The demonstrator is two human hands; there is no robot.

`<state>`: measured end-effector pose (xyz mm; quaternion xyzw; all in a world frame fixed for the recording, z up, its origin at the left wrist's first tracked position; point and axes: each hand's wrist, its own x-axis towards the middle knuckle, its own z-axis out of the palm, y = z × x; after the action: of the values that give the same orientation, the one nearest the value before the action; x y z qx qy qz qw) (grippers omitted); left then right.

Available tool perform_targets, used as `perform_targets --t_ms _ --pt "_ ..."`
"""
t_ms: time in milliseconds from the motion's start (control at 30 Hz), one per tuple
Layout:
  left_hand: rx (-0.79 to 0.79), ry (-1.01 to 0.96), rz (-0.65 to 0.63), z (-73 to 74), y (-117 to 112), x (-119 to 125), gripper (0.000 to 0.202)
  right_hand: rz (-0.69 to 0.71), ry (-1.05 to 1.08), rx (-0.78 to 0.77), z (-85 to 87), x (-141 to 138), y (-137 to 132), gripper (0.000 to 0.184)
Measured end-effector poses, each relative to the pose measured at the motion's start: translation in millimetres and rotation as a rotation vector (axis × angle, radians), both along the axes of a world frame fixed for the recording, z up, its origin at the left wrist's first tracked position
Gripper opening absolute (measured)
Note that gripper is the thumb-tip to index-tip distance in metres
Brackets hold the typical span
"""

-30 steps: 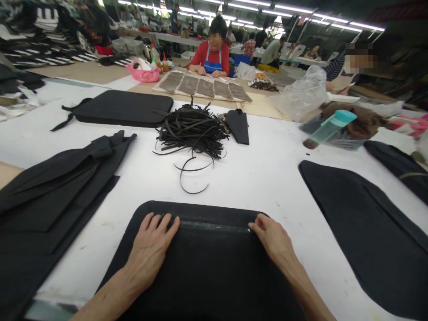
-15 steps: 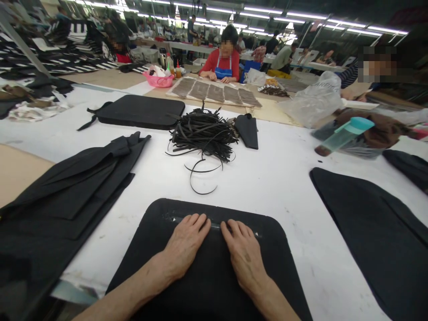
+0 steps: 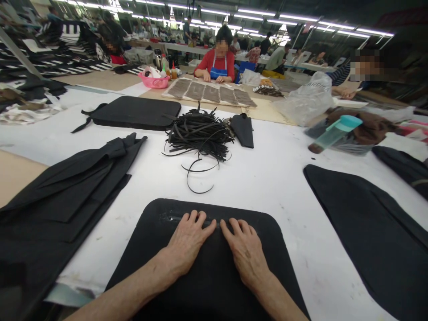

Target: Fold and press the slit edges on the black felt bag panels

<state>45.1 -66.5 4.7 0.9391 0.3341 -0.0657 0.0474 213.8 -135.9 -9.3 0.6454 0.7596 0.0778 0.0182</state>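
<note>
A black panel with rounded corners [image 3: 217,276] lies flat on the white-covered table right before me. My left hand [image 3: 187,238] rests on its upper part, fingers spread and pointing away from me. Beside it, my right hand [image 3: 245,247] presses on the same panel with its fingers apart and slightly bent. The two thumbs sit close together near the middle. Under and between the fingertips runs a shiny strip along the panel's far edge, partly covered by my hands. Neither hand grips anything.
Stacked black pieces lie left [image 3: 76,187] and right [image 3: 361,223]. Beyond the panel is a heap of black strips [image 3: 200,131], with a black pad [image 3: 137,111] behind. A teal-lidded bottle [image 3: 334,133] leans at right. A co-worker in red [image 3: 216,64] sits across the table.
My left thumb has spread toward the right hand, and the fingers have shifted slightly along the strip. The whole view has moved a little, with the surroundings sliding left.
</note>
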Motion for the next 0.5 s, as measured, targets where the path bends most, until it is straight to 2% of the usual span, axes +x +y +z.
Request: perform_targets --t_ms 167,333,400,500 --pt "-0.011 -0.027 0.022 -1.5 3 -25 0.059 -0.074 0.002 0.014 -3.4 28 -15 0.042" --pt "0.083 -0.052 0.118 -9.4 -4 -56 0.056 -0.112 -0.033 0.043 -6.0 56 -28 0.041" --pt "0.118 -0.07 0.141 -12.7 -5 -58 0.058 -0.131 -0.05 0.064 -6.8 64 -32 0.039" --pt "0.108 -0.1 0.138 -14.9 -4 -48 0.06 -0.16 -0.068 0.072 -7.5 74 -38 0.038"
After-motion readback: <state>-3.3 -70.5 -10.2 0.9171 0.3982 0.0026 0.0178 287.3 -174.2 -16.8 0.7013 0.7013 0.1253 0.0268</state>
